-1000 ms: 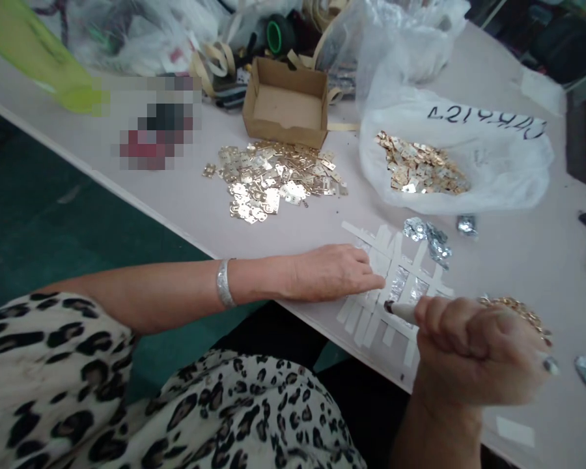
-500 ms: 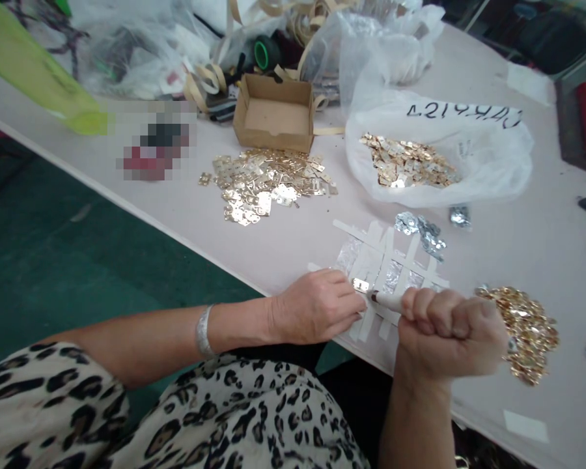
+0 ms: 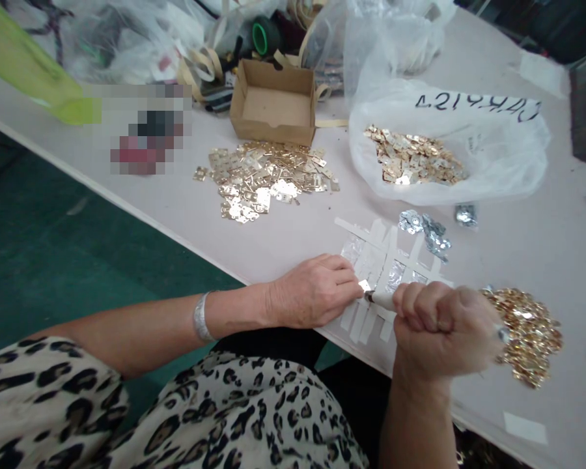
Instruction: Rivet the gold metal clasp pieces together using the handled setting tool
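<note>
Your left hand [image 3: 312, 292] lies half-curled on the white tape lattice [image 3: 378, 257], fingertips touching or just beside a small gold metal piece [image 3: 365, 285]; whether it's pinched, you can't tell from here. Your right hand [image 3: 442, 329] is a tight fist around a white-barrelled tool [image 3: 381, 299], its dark tip at the piece, its far end hidden. A gold heap [image 3: 525, 335] lies just beyond that fist. Upper left, a pixelated patch [image 3: 146, 130] is unreadable.

Only a narrow gap — barely passable — parts right hand [image 3: 442, 332] from gold fittings [image 3: 525, 339].

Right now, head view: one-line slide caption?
Left hand at a small gold metal piece on a lattice of pale tape strips, right hand gripping a pale pen-like tool beside it.
</note>
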`<state>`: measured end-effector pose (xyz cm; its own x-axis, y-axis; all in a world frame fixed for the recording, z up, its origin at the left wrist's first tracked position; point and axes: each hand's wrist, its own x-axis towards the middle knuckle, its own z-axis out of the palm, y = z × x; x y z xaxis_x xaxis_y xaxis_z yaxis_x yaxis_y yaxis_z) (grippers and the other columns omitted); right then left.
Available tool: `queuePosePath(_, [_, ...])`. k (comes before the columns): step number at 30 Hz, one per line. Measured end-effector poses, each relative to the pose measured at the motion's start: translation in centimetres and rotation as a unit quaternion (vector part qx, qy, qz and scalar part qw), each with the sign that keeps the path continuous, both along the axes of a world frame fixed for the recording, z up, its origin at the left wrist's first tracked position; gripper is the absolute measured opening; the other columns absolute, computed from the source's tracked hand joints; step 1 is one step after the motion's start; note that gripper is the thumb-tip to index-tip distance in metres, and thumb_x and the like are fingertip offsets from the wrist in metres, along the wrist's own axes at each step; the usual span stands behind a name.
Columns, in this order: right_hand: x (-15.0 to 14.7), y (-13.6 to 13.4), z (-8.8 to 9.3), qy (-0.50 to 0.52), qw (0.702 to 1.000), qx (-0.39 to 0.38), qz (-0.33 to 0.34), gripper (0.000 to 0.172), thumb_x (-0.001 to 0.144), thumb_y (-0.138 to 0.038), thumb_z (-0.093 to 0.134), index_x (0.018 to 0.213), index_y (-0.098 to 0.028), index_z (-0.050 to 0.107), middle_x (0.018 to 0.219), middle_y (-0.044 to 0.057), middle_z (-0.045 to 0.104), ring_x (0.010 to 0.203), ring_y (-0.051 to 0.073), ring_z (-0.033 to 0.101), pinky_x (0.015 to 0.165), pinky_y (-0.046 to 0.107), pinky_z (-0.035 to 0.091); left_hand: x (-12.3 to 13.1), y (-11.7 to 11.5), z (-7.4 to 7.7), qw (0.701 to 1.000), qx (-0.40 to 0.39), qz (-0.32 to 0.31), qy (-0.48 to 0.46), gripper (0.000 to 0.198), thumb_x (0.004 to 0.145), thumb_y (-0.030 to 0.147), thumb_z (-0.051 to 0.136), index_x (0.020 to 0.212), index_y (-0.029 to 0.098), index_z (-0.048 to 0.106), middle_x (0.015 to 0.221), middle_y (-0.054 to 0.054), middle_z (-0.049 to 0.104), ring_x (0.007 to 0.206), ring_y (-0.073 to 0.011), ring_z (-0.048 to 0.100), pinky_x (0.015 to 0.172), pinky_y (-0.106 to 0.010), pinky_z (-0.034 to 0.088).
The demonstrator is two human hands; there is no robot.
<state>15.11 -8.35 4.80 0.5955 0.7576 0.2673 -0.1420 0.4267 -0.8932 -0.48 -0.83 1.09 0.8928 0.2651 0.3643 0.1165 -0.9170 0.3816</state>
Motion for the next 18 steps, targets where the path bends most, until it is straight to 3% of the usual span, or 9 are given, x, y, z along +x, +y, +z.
queuePosePath(7, [2.4, 0.1, -0.4, 0.06, 0.998, 0.013, -0.014, 0.035, 0.074, -0.015, 0.045, 0.048, -0.02, 0.022, 0.038, -0.008, 0.024, 0.028, 0.005, 0.022, 0.033, 0.021, 0.026, -0.9, -1.0, 0.1, 0.999, -0.012, -0.041, 0.004, 0.017, 0.094, 0.014, 0.048, 0.097, 0.015, 0.065, 0.094, -0.007, 0.069, 0.098, -0.0183, 0.061, 0.091, -0.033, 0.052])
queuePosePath(12, [3.2, -0.5, -0.9, 0.108, 0.994, 0.022, 0.001, 0.04, 0.073, -0.021, 0.049, 0.047, -0.021, 0.018, 0.036, -0.009, 0.019, 0.027, 0.003, 0.019, 0.031, 0.02, 0.023, -1.1, -0.2, 0.4, 1.0, 0.012, -0.002, 0.008, 0.018, 0.095, 0.02, 0.05, 0.101, 0.015, 0.065, 0.113, -0.01, 0.067, 0.111, -0.0222, 0.059, 0.097, -0.037, 0.05])
queuePosePath(18, [2.8, 0.3, -1.5, 0.139, 0.989, 0.025, -0.04, 0.036, 0.069, -0.017, 0.047, 0.047, -0.021, 0.019, 0.037, -0.01, 0.018, 0.027, 0.005, 0.019, 0.031, 0.021, 0.022, -0.9, -0.2, 0.1, 0.999, -0.035, -0.016, 0.019, 0.018, 0.093, 0.025, 0.055, 0.104, 0.014, 0.065, 0.11, -0.008, 0.069, 0.114, -0.0233, 0.057, 0.102, -0.039, 0.048])
